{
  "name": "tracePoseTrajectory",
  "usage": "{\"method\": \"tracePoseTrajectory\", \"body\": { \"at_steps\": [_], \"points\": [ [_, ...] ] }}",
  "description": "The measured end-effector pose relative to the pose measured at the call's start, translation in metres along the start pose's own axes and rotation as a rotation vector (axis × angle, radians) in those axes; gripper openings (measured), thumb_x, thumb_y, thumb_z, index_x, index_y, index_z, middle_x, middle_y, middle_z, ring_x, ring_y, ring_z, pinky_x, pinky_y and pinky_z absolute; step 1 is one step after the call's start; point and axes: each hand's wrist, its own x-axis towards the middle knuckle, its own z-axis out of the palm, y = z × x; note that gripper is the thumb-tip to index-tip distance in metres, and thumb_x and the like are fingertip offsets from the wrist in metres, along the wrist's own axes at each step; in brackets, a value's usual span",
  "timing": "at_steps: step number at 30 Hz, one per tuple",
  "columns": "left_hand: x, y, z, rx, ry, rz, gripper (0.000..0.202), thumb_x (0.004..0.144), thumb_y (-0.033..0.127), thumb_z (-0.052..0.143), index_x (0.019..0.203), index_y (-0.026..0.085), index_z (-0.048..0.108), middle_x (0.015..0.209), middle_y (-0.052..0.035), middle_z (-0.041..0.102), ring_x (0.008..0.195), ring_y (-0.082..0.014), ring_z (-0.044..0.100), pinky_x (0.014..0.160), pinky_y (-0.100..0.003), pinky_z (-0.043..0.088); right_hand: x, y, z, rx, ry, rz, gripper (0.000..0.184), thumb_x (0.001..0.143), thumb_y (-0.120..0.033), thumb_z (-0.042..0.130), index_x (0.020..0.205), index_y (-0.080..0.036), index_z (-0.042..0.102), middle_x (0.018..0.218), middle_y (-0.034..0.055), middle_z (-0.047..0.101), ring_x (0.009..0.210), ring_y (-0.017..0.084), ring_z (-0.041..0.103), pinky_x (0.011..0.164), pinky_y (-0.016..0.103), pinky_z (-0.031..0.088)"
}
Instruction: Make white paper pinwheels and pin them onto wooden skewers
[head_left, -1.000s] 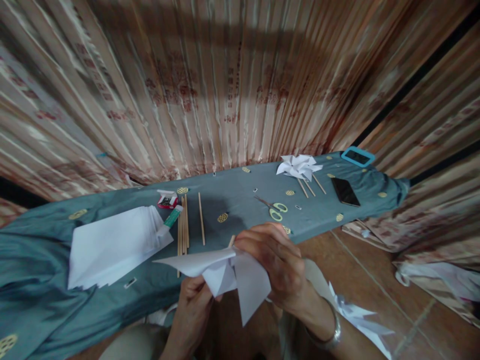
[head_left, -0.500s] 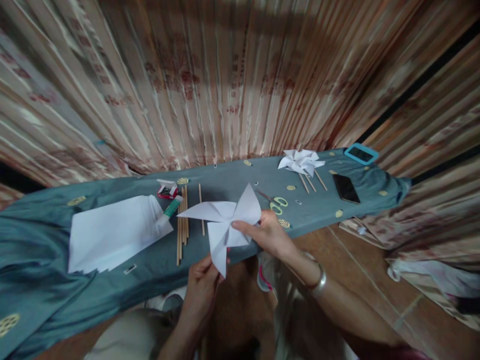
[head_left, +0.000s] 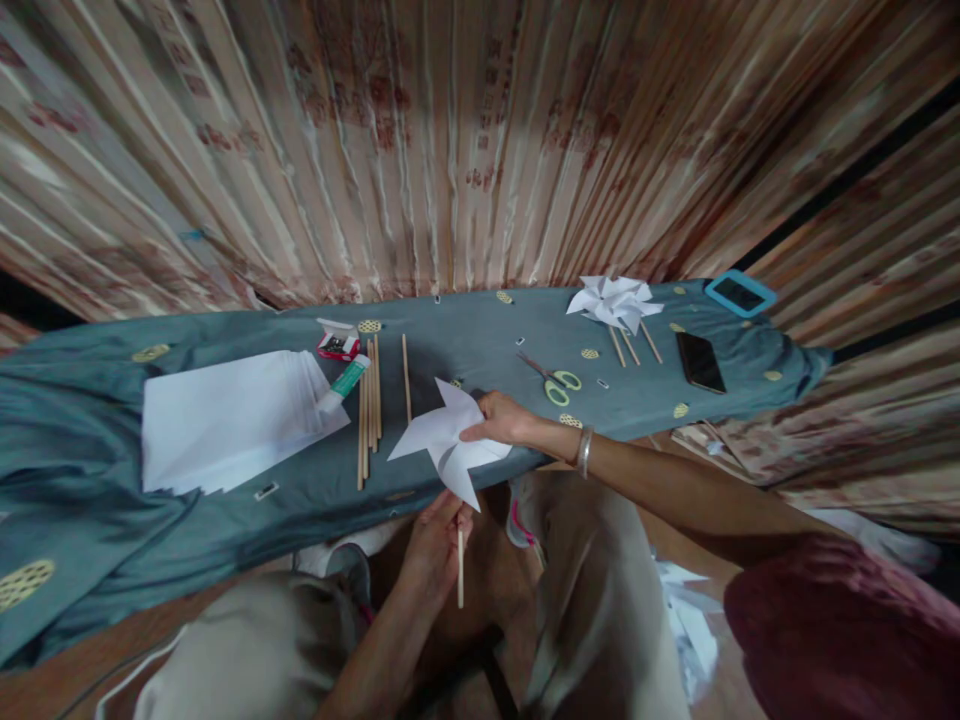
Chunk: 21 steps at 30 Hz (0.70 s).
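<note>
A white paper pinwheel (head_left: 448, 440) is held up over the front edge of the cloth-covered table. My right hand (head_left: 501, 420) pinches one of its blades near the centre, thumb on top. Below it, my left hand (head_left: 441, 530) is closed round a thin wooden stick (head_left: 460, 575), whose lower end points down past the fingers. The stick's upper end is hidden behind the paper. Several loose wooden sticks (head_left: 369, 410) lie left of the pinwheel, and a single stick (head_left: 406, 375) lies just behind it. Scissors with yellow-green handles (head_left: 556, 385) rest behind my right hand.
A stack of white paper (head_left: 225, 425) lies at left, with a green-and-white glue stick (head_left: 349, 382) on its edge and a small red box (head_left: 339, 343) behind. Finished pinwheels (head_left: 615, 300), a black phone (head_left: 701, 362) and a blue-framed device (head_left: 741, 293) are at right. Paper scraps (head_left: 690, 630) lie on the floor.
The pinwheel has turned, its blades now pointing differently. My left hand has moved lower and right, and the stick in it now shows. My right hand has shifted slightly up and left.
</note>
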Motion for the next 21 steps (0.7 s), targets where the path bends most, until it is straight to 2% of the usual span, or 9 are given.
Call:
{"method": "tracePoseTrajectory", "body": {
  "at_steps": [3,10,17,21],
  "points": [
    [0.000,0.000,0.002,-0.014,-0.012,-0.014,0.020,0.066,0.002,0.077,0.066,0.011,0.060,0.056,0.0048,0.049,0.048,-0.0030,0.042,0.045,-0.012,0.035,0.003,-0.010,-0.007,-0.119,-0.038,0.007,0.020,0.069,-0.031,0.078,0.069,-0.012,0.071,0.065,0.0009,0.065,0.067,0.015,0.062,0.051,0.020,0.037],
    [-0.005,0.002,0.007,-0.040,-0.013,-0.045,0.015,0.072,0.001,0.071,0.068,0.012,0.061,0.062,0.0032,0.053,0.048,-0.0020,0.042,0.044,-0.012,0.034,-0.001,-0.035,-0.019,-0.309,-0.127,0.038,0.020,0.071,-0.030,0.078,0.081,-0.013,0.075,0.076,0.0036,0.072,0.073,0.017,0.067,0.058,0.019,0.044],
    [-0.007,0.005,0.014,-0.074,-0.021,-0.083,0.019,0.079,0.000,0.063,0.063,0.009,0.058,0.061,0.0004,0.054,0.044,-0.0005,0.039,0.040,-0.010,0.028,0.004,-0.041,-0.023,-0.384,-0.174,0.048,0.026,0.072,-0.030,0.079,0.088,-0.011,0.075,0.083,0.0061,0.073,0.074,0.018,0.066,0.056,0.020,0.044],
    [-0.006,0.004,0.016,-0.088,-0.041,-0.096,0.019,0.077,0.001,0.066,0.063,0.010,0.056,0.059,0.0020,0.053,0.041,0.0011,0.033,0.038,-0.009,0.024,0.010,-0.040,-0.025,-0.370,-0.219,0.036,0.024,0.072,-0.030,0.079,0.085,-0.011,0.074,0.082,0.0040,0.072,0.070,0.015,0.064,0.052,0.018,0.042]
  ]
}}
